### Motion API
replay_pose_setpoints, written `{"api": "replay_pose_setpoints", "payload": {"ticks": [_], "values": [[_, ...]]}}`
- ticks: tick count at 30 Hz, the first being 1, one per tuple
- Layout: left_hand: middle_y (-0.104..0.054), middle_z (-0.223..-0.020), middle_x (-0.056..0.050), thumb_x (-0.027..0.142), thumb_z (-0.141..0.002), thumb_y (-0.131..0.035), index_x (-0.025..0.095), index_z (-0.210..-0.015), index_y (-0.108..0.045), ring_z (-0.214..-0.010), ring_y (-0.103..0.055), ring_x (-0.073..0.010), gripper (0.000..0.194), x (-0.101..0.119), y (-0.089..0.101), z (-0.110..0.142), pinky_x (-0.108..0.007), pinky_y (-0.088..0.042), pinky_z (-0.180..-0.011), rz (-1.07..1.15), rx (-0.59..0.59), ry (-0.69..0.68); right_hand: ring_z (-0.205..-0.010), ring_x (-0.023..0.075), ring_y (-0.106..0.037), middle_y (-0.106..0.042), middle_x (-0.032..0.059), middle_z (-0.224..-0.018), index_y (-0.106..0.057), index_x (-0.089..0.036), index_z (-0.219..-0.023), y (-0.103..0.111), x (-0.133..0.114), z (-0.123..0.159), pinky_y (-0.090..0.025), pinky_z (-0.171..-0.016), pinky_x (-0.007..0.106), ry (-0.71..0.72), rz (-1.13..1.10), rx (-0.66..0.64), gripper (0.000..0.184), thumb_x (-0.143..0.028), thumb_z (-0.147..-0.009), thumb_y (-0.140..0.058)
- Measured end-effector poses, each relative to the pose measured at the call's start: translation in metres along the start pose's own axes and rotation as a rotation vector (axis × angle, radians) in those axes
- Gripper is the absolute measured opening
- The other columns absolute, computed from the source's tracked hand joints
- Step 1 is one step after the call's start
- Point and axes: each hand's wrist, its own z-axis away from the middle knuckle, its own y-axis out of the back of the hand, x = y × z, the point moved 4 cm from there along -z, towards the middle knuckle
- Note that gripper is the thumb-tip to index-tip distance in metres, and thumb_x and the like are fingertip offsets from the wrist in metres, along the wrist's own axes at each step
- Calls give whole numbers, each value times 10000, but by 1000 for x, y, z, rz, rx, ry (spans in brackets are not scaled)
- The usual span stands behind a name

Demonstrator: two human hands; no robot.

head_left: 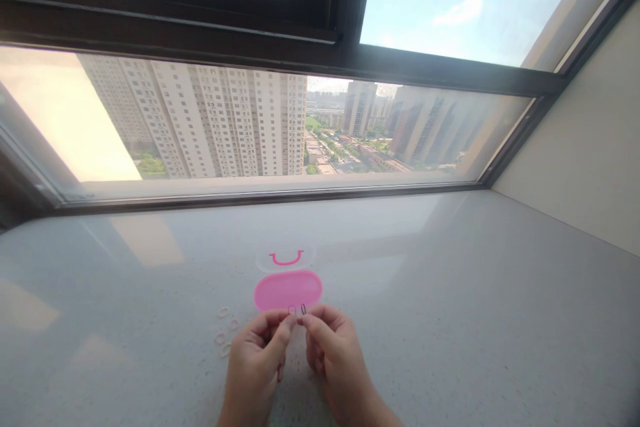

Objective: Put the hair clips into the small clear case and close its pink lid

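My left hand (256, 361) and my right hand (336, 350) meet fingertip to fingertip at the front edge of a pink oval box (288, 287). Between the thumb and forefinger of the left is a thin, pale hair tie (292, 309), its loop sticking up. A dark hair tie (303, 309) stands up from the pinch of the right. Whether the two loops touch is too small to make out. Left of my hands lie several pale hair ties (221, 338), loose on the sill.
A clear lid (261, 259) with a pink handle (287, 262) lies just behind the box. The speckled white sill (450, 307) runs back to a dark window frame (270, 202). A pale wall (585, 140) rises at the right.
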Motion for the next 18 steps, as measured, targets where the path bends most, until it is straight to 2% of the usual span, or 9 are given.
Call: {"api": "replay_pose_setpoints", "payload": {"ticks": [9,18], "values": [[-402,-381,110,407,-704,-702,139,-748,-657,-340,-293,-37,275,-9,2,-4,-143,-219,-346,-3,-16,-10,-345,30,-190,-319,-116,-384,-554,-161,-639,-3,-2,3,-123,-338,175,-20,-22,-13,246,-348,-690,-706],[-407,-371,110,397,-683,-715,135,-750,-650,-331,-289,-36,277,-7,2,-4,-144,-208,-337,0,-1,-3,-339,29,-187,-322,-118,-372,-560,-161,-646,-1,0,1,-126,-335,175,-12,-6,-17,248,-357,-701,-703]]}}
